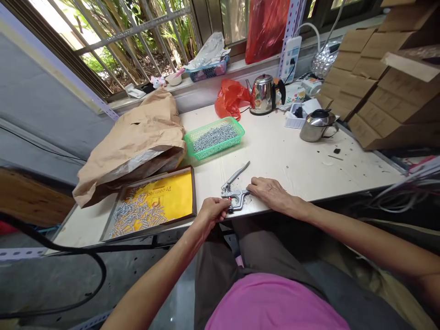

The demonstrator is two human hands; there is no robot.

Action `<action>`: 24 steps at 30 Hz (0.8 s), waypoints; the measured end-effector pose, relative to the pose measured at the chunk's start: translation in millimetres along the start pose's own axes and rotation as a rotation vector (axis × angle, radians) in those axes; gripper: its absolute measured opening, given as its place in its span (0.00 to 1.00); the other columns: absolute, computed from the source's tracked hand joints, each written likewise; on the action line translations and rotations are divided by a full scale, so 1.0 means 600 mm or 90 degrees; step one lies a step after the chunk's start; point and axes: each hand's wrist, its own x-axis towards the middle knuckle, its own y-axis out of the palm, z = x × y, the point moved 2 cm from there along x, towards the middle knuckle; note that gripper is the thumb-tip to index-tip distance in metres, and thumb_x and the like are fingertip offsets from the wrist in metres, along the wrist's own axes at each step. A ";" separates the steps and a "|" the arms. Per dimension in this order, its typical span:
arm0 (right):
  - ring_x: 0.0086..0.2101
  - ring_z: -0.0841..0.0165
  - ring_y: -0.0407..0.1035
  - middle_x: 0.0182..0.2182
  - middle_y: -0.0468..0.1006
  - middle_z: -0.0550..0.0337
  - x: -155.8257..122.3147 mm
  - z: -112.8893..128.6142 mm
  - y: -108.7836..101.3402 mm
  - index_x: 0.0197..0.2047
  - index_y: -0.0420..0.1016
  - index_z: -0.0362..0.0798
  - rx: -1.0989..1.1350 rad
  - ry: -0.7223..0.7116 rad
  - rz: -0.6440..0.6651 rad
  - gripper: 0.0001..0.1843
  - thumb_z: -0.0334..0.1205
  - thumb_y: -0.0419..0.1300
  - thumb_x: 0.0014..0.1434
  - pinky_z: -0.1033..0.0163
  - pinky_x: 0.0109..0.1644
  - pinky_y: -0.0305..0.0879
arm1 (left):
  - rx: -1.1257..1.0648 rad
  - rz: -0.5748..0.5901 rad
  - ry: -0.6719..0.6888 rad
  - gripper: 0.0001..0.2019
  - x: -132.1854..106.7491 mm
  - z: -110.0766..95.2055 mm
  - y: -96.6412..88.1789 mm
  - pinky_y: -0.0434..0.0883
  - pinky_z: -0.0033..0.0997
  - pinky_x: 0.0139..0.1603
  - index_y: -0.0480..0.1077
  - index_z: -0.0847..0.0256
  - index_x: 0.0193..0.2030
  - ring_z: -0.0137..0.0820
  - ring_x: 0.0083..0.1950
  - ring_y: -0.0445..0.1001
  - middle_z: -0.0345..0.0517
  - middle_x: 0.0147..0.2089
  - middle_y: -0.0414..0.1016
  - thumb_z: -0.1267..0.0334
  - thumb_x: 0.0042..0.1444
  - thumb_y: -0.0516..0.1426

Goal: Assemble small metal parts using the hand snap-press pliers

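A pair of grey metal snap fastener pliers (pixel 236 194) lies at the table's front edge, its C-shaped jaw towards me and one long handle pointing away to the back right. My left hand (pixel 213 210) is closed, thumb and fingers pinched beside a small red and black piece at the jaw; what exactly they grip is partly hidden. On the pliers' right side, the curled fingers of my right hand (pixel 270 191) hold the end of the frame. Left of the pliers, a shallow tray (pixel 194 192) with a yellow lining contains a heap of small silvery metal pieces.
Behind the tray stand a green plastic basket (pixel 215 152) of small metal pieces and a large brown paper bag (pixel 137 133). A kettle (pixel 263 96), red plastic bag (pixel 231 98) and steel teapot (pixel 314 127) are farther back. Cardboard boxes (pixel 388 91) pile up at right.
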 end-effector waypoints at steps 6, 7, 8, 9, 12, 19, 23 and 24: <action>0.38 0.65 0.66 0.40 0.71 0.51 -0.001 0.002 0.000 0.43 0.72 0.47 -0.001 0.001 0.002 0.12 0.31 0.47 0.66 0.63 0.36 0.57 | 0.050 0.023 -0.030 0.14 0.001 -0.006 -0.002 0.53 0.20 0.16 0.65 0.64 0.20 0.18 0.12 0.57 0.34 0.12 0.62 0.60 0.48 0.63; 0.38 0.65 0.66 0.40 0.71 0.52 -0.001 0.000 -0.001 0.43 0.72 0.47 0.011 0.002 0.009 0.13 0.32 0.47 0.66 0.63 0.36 0.57 | 0.055 0.026 -0.030 0.14 0.001 -0.007 -0.002 0.52 0.20 0.15 0.65 0.64 0.20 0.19 0.12 0.57 0.34 0.12 0.62 0.61 0.49 0.63; 0.38 0.65 0.67 0.40 0.71 0.52 -0.001 -0.004 -0.003 0.43 0.73 0.47 0.031 -0.001 0.018 0.12 0.34 0.48 0.67 0.64 0.37 0.58 | 0.056 0.027 -0.029 0.13 0.002 -0.007 -0.002 0.52 0.20 0.15 0.66 0.64 0.20 0.19 0.12 0.57 0.35 0.12 0.63 0.61 0.50 0.62; 0.38 0.65 0.67 0.41 0.71 0.52 0.002 -0.009 -0.005 0.43 0.73 0.47 0.057 -0.011 0.025 0.12 0.37 0.49 0.67 0.64 0.38 0.59 | 0.057 0.028 -0.027 0.13 0.002 -0.007 -0.002 0.53 0.20 0.15 0.65 0.64 0.20 0.19 0.12 0.58 0.35 0.12 0.63 0.62 0.50 0.62; 0.46 0.60 0.66 0.50 0.68 0.48 0.022 -0.032 -0.013 0.52 0.70 0.47 0.099 -0.063 0.013 0.19 0.48 0.58 0.62 0.60 0.45 0.62 | 0.056 0.032 -0.025 0.13 0.003 -0.004 -0.002 0.53 0.20 0.15 0.66 0.64 0.20 0.19 0.12 0.59 0.35 0.12 0.62 0.64 0.51 0.61; 0.62 0.43 0.46 0.64 0.54 0.37 0.098 -0.069 -0.013 0.67 0.53 0.42 0.045 -0.136 0.117 0.55 0.60 0.68 0.43 0.40 0.59 0.50 | 0.041 0.024 -0.026 0.08 -0.001 -0.003 -0.001 0.54 0.20 0.14 0.69 0.66 0.25 0.19 0.13 0.60 0.35 0.14 0.65 0.65 0.49 0.62; 0.60 0.45 0.51 0.62 0.57 0.38 0.104 -0.073 -0.015 0.65 0.55 0.42 0.050 -0.146 0.140 0.54 0.62 0.67 0.43 0.39 0.59 0.49 | 0.063 0.024 -0.030 0.12 -0.002 -0.003 0.000 0.54 0.20 0.15 0.66 0.65 0.20 0.19 0.13 0.60 0.35 0.12 0.63 0.63 0.50 0.62; 0.60 0.46 0.52 0.62 0.58 0.37 0.103 -0.074 -0.016 0.65 0.55 0.41 0.051 -0.143 0.137 0.54 0.62 0.67 0.43 0.40 0.58 0.51 | 0.068 0.023 -0.032 0.13 -0.002 -0.002 0.000 0.54 0.19 0.15 0.66 0.64 0.20 0.19 0.13 0.60 0.35 0.12 0.63 0.62 0.50 0.62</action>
